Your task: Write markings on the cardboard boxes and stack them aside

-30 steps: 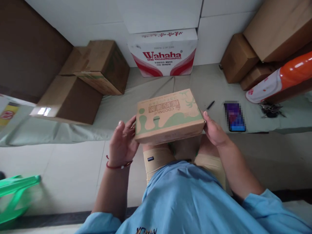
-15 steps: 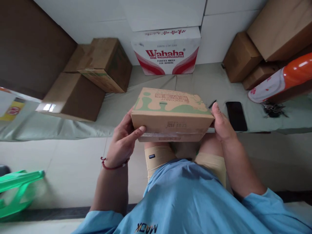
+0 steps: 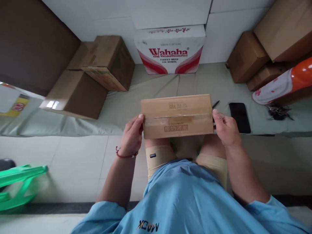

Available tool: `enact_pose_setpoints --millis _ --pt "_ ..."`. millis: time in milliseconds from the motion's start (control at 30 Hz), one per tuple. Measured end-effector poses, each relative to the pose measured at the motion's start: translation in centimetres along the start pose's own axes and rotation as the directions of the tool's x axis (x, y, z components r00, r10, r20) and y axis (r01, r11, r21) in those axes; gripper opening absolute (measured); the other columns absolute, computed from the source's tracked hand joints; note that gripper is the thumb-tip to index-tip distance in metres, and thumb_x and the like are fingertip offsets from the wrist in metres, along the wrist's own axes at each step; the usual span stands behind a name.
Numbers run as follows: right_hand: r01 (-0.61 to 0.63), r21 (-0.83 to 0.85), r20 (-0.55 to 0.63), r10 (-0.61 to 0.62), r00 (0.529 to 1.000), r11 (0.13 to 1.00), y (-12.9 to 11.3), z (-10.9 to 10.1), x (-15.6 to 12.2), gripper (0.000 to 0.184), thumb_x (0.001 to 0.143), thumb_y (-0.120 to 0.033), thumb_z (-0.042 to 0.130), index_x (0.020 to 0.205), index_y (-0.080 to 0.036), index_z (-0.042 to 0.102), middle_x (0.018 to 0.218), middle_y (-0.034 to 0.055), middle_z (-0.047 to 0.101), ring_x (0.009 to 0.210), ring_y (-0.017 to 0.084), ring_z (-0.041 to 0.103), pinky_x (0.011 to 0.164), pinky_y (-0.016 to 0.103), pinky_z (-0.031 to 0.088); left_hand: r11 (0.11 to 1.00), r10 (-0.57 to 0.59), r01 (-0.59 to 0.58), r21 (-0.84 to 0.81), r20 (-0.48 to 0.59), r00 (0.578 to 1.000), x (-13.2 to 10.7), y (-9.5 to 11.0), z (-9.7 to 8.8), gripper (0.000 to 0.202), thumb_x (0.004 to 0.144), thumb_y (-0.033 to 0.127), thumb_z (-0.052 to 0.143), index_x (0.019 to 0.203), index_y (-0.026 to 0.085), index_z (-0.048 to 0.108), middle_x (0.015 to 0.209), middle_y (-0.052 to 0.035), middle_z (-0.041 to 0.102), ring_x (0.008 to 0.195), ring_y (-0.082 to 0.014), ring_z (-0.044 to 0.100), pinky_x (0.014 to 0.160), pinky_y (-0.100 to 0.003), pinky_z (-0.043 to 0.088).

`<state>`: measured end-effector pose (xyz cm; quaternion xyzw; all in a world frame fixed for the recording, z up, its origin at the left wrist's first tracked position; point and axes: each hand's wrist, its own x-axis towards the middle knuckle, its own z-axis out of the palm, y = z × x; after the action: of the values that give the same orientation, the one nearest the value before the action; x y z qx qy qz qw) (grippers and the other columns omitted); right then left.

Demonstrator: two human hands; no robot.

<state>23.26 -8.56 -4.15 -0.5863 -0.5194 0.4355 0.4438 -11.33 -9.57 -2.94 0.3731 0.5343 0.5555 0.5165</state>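
Between my two hands is a brown cardboard box [image 3: 177, 110], its taped seam side facing up with printed lettering on it. My left hand [image 3: 133, 133] grips the left end, thumb at the edge and the other fingers partly hidden behind. At the opposite end my right hand [image 3: 226, 126] is closed on the box, thumb up near the corner. The box is over the front edge of the cloth-covered surface [image 3: 122, 113], above my knees. Just past my right hand lie a dark pen-like object [image 3: 215, 104] and a black phone [image 3: 240, 117].
A white and red Wahaha carton [image 3: 170, 50] stands at the back. Several cardboard boxes [image 3: 73, 92] are stacked on the left, with more boxes [image 3: 247, 58] on the right. Beside an orange and white cylinder [image 3: 275, 86] lie keys [image 3: 279, 112]. A green plastic stool [image 3: 21, 185] stands on the floor.
The box has turned so that its taped side faces up and the green-printed face is out of sight. My left hand has shifted right and up onto the box's end.
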Motion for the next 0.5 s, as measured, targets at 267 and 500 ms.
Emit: enact_pose_setpoints --millis 267,500 --pt "0.036 0.365 -0.032 -0.026 0.999 0.930 2.6 1.9 -2.2 0.036 0.100 -0.055 0.069 0.127 -0.035 0.081 0.135 0.0015 0.079 0.134 0.026 0.071 0.122 0.051 0.054 0.986 -0.049 0.034 -0.165 -0.091 0.995 0.9 -2.8 0.8 0.038 0.091 0.056 0.079 0.111 0.024 0.079 0.127 -0.0082 0.078 0.130 -0.0269 0.069 0.097 -0.030 0.061" --pt "0.637 -0.052 0.185 -0.619 0.763 0.769 -1.8 4.6 -5.6 0.075 0.101 -0.018 0.064 0.169 -0.037 0.040 0.176 -0.0013 0.041 0.162 0.022 0.043 0.136 0.048 0.037 0.908 -0.067 -0.050 -0.415 -0.263 0.962 1.7 -2.0 0.3 0.038 0.081 0.052 0.085 0.100 0.021 0.076 0.102 -0.0030 0.080 0.104 -0.0214 0.076 0.088 -0.027 0.062"
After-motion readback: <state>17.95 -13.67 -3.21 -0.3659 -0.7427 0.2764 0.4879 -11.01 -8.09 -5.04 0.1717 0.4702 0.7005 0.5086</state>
